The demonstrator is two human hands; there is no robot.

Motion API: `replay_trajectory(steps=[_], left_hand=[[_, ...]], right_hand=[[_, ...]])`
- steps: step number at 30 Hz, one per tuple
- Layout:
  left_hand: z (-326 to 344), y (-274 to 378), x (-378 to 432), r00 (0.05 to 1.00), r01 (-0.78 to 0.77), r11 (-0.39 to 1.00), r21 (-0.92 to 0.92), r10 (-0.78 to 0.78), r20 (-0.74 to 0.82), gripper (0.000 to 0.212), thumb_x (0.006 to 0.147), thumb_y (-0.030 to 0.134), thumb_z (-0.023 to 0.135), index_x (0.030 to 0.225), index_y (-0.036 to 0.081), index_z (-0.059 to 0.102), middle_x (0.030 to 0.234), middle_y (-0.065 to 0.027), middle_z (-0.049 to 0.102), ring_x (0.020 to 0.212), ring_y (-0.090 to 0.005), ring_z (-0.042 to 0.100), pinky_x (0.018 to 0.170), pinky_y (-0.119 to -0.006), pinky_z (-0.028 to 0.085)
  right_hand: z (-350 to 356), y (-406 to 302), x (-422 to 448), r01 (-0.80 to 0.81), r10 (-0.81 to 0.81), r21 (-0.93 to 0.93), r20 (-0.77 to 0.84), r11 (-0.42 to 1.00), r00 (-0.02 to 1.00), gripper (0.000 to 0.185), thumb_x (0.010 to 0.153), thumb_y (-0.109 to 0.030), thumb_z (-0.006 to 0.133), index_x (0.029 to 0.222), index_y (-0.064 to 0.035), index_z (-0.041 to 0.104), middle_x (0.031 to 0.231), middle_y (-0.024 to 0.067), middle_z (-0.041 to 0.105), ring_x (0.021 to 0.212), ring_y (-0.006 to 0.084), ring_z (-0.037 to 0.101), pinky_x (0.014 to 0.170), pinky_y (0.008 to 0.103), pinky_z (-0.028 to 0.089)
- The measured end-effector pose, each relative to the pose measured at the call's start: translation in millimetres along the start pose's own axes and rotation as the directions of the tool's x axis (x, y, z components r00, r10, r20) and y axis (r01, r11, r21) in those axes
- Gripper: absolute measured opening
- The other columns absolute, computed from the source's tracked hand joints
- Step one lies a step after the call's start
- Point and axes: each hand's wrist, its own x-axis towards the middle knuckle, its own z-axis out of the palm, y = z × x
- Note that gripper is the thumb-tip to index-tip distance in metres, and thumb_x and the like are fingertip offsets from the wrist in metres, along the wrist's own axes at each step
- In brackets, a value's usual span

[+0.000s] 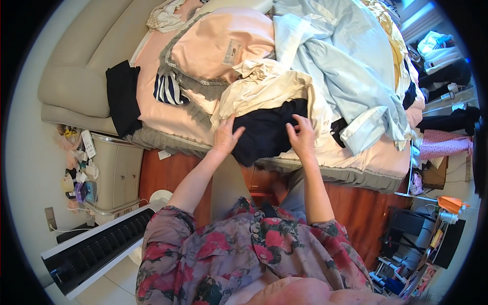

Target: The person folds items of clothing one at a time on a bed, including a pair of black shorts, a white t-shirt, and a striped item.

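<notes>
A black cloth garment [263, 131] lies bunched near the front edge of the bed, its lower end hanging over the grey ruffle. At its left side, my left hand [227, 136] rests with thumb and fingers apart. My right hand [304, 137] is at the garment's right side, fingers curved and spread, with nothing seen gripped in them. Behind and around the black garment lies a crumpled cream garment [263, 85]. A pale blue garment [335, 72] spreads over the bed to the right.
The bed has a pink sheet [377, 162] and a pink quilt [213, 38]. Folded black cloth [124, 97] and a navy-and-white striped cloth [169, 89] lie to the left. A nightstand [120, 171] and a black-and-white tower appliance [99, 248] stand left; a cluttered rack [404, 263] stands right.
</notes>
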Motion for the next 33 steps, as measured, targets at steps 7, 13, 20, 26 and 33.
replay_trajectory(steps=[7,13,20,26,33], left_hand=[[-29,25,12,0.998,-0.005,0.998,-0.061,0.001,-0.064,0.015,0.077,0.015,0.066,0.081,0.001,0.067,0.075,-0.0211,0.063,0.072,-0.0373,0.062,0.066,-0.041,0.050],[-71,57,16,0.984,0.158,0.743,-0.651,-0.170,0.044,0.013,0.086,0.011,0.064,0.086,-0.001,0.068,0.068,0.0003,0.064,0.058,-0.0044,0.052,0.057,-0.021,0.042],[-129,132,10,0.991,0.079,0.149,-0.986,-0.116,0.062,0.014,0.094,0.009,0.054,0.103,0.004,0.062,0.097,-0.0029,0.066,0.085,-0.0083,0.062,0.078,-0.022,0.049],[-157,195,11,0.990,0.139,-0.107,-0.985,0.003,0.139,0.014,0.094,0.011,0.052,0.102,0.003,0.061,0.101,-0.0064,0.066,0.093,-0.0130,0.063,0.085,-0.027,0.050],[-156,228,-11,0.957,0.267,-0.174,-0.948,0.162,0.240,0.017,0.093,0.008,0.053,0.107,0.003,0.061,0.104,-0.0068,0.066,0.095,-0.0133,0.063,0.087,-0.027,0.050]], right_hand=[[12,46,-26,0.118,-0.067,-0.219,0.230,0.969,0.971,0.032,0.076,-0.010,0.067,0.106,-0.0056,0.059,0.094,0.0202,0.056,0.088,0.0384,0.057,0.076,0.0438,0.047],[-27,35,-29,0.188,-0.188,0.006,0.022,0.982,0.982,0.004,0.079,-0.004,0.063,0.082,-0.0016,0.064,0.069,0.0098,0.058,0.061,0.0193,0.057,0.058,0.0297,0.045],[-115,-39,-59,-0.062,-0.014,0.550,0.133,0.833,0.991,0.009,0.087,-0.007,0.061,0.089,0.0007,0.063,0.070,-0.0050,0.055,0.063,0.0017,0.049,0.055,0.0181,0.038],[-137,-42,-66,0.073,-0.126,0.228,0.228,0.971,0.965,0.031,0.082,-0.013,0.066,0.111,-0.0027,0.062,0.070,0.0064,0.062,0.058,0.0121,0.055,0.057,0.0265,0.045],[-107,-81,-60,0.399,-0.509,0.436,0.169,0.807,0.844,0.038,0.082,-0.009,0.066,0.117,0.0008,0.055,0.105,0.0085,0.060,0.095,0.0146,0.057,0.082,0.0277,0.045]])
